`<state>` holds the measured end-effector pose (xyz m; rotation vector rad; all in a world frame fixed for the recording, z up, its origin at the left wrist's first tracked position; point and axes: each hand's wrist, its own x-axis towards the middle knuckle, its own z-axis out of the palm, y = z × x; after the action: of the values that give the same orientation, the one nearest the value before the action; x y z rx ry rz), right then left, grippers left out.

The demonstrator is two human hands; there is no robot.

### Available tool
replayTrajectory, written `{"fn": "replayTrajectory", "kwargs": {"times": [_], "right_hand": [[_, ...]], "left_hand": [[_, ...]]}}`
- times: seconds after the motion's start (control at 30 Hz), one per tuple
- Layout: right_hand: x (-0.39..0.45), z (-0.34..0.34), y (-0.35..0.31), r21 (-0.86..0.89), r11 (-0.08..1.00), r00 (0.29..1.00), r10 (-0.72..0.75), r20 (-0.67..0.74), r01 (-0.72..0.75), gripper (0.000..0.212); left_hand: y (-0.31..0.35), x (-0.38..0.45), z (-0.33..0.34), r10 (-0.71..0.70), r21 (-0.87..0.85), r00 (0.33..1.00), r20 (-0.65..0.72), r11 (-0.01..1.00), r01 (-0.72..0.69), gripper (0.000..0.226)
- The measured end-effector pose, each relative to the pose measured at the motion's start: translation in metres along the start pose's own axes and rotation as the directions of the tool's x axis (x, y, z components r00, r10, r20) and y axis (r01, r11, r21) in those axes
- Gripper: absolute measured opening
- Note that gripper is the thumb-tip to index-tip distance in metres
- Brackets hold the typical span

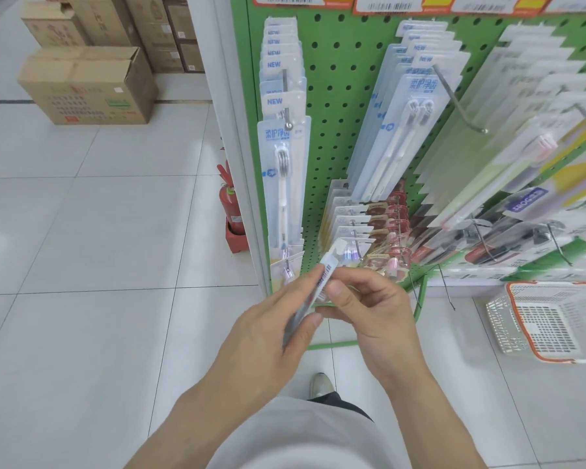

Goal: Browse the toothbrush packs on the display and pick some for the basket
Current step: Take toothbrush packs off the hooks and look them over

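Observation:
A toothbrush pack, seen edge-on with a barcode strip, is held in front of me at waist height. My left hand grips its lower part, fingers curled round it. My right hand pinches the pack's side with thumb and fingers. Behind it the green pegboard display carries rows of hanging toothbrush packs: light blue ones at the left, more in the middle, small packs low down. The white basket with an orange rim stands on the floor at the right; I see nothing in it.
Cardboard boxes are stacked on the tiled floor at the upper left. A red fire extinguisher stands beside the display's left edge. Bare metal hooks stick out of the pegboard. My shoe shows below my hands.

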<state>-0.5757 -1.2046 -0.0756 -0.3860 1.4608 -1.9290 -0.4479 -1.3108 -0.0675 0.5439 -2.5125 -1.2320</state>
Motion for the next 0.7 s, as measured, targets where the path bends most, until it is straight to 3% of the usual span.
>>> {"fn": "replayTrajectory", "kwargs": {"times": [0.13,0.2,0.33,0.53,0.6,0.7], "right_hand": [[-0.001,0.001,-0.002,-0.012,0.998,0.995,-0.065,0.071,0.066,0.028],[-0.002,0.005,-0.005,-0.042,0.994,0.993,-0.099,0.062,0.101,0.033],[0.0,0.013,-0.012,-0.183,0.946,0.963,-0.263,0.052,0.268,0.055],[0.0,0.023,-0.029,-0.399,0.79,0.885,-0.426,0.188,0.465,0.072],[0.001,0.029,-0.035,-0.443,0.72,0.84,-0.512,0.181,0.535,0.072],[0.005,0.038,-0.043,-0.425,0.648,0.759,-0.628,0.172,0.632,0.069]], "left_hand": [[0.007,-0.001,-0.01,0.026,-0.053,0.995,-0.097,0.998,-0.031,0.043],[0.012,-0.002,-0.014,-0.032,-0.113,0.99,-0.14,0.993,0.016,0.04],[0.018,-0.002,-0.02,-0.114,-0.318,0.99,-0.079,0.944,0.083,0.035],[0.018,0.005,-0.033,-0.266,-0.629,0.949,-0.171,0.77,0.103,0.024],[0.022,0.008,-0.039,-0.28,-0.65,0.927,-0.25,0.758,0.053,0.027],[0.032,0.013,-0.046,-0.214,-0.56,0.904,-0.371,0.828,-0.034,0.031]]}}
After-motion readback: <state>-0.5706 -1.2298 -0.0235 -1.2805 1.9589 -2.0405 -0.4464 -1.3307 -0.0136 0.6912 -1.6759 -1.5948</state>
